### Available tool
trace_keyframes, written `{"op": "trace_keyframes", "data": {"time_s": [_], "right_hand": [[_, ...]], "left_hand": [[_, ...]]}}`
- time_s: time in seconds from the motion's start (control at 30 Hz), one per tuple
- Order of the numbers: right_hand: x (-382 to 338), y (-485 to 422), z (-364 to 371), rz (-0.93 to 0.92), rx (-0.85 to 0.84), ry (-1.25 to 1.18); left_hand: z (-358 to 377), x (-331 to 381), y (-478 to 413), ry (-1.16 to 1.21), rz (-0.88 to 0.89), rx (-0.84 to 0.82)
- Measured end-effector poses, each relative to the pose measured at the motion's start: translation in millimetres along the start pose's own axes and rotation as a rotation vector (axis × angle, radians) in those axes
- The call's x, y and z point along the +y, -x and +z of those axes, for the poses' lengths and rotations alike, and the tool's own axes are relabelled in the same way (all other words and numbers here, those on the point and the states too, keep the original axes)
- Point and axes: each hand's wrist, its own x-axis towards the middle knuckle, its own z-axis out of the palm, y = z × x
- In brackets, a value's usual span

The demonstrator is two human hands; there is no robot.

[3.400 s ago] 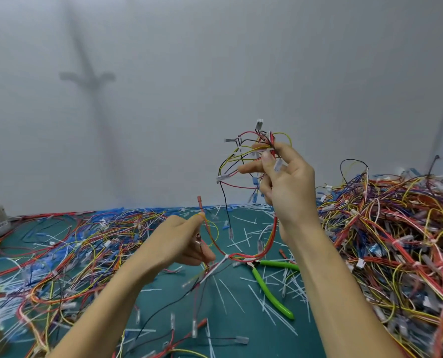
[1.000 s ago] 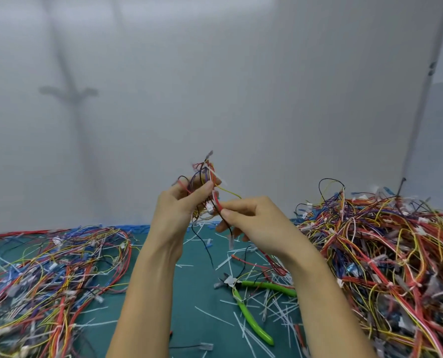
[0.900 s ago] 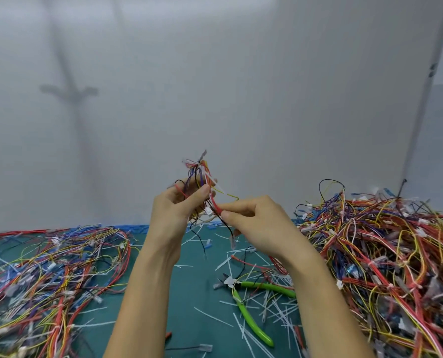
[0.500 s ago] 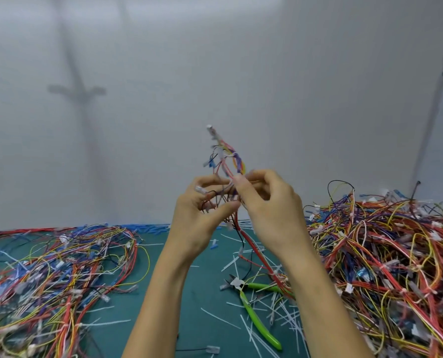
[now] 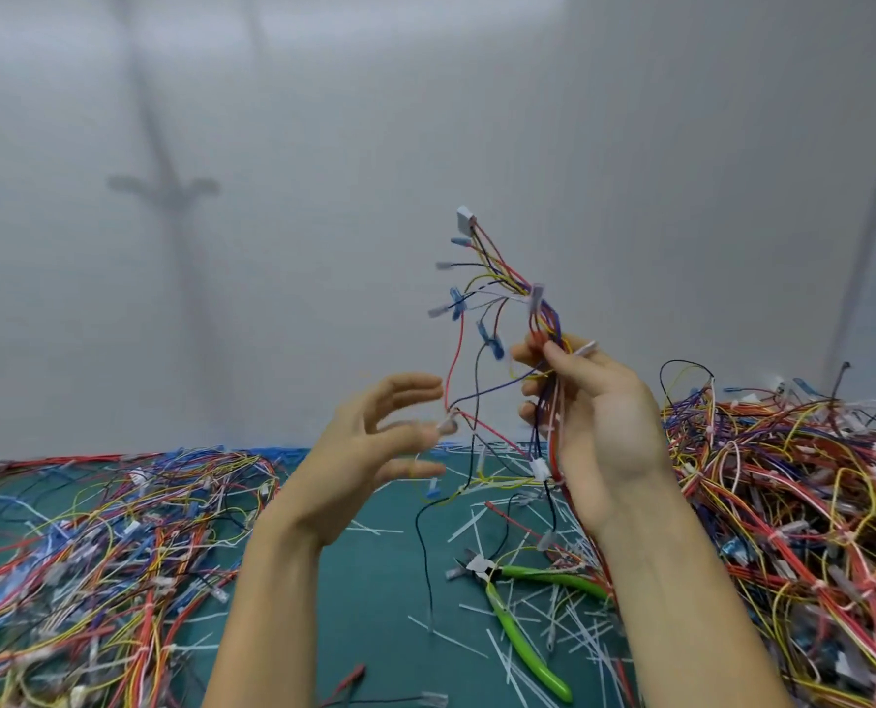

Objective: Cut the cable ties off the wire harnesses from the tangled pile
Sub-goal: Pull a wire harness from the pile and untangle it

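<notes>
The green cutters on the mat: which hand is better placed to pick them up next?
Probably the left hand: it is open and empty, while the right hand grips the wire harness. The green cutters lie nearer the right forearm, though.

A plain pale grey wall [image 5: 323, 145] rises behind the green table [image 5: 374, 580]. Soft blurred shadows cross the wall at its left, above the table's far edge.
</notes>
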Motion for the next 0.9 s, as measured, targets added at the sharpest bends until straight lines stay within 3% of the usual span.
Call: {"op": "trace_keyframes", "data": {"time_s": [0.17, 0.23, 0.33, 0.47, 0.57, 0.77, 0.9], "right_hand": [[4, -1, 0, -0.008, -0.021, -0.132], [4, -2, -1, -0.017, -0.009, -0.153], [2, -4, -2, -0.029, 0.023, -0.176], [1, -5, -2, -0.001, 0.043, -0.206], [2, -4, -4, 0.042, 0.044, -0.219], [5, -4, -4, 0.125, 0.073, -0.241], [7, -3, -3, 0.152, 0.056, -0.290]], "left_hand": [[3, 5, 6, -0.384, -0.342, -0.348], [6, 5, 7, -0.467, -0.405, -0.341], [1, 5, 6, -0.475, -0.299, -0.183], [-2, 8, 1, -0.217, -0.147, 0.221], [-1, 12, -4, 0.087, -0.125, 0.425], [-7, 31, 2, 0.567, -0.014, 0.445], [-12, 39, 9, 0.577, 0.020, 0.424]]}}
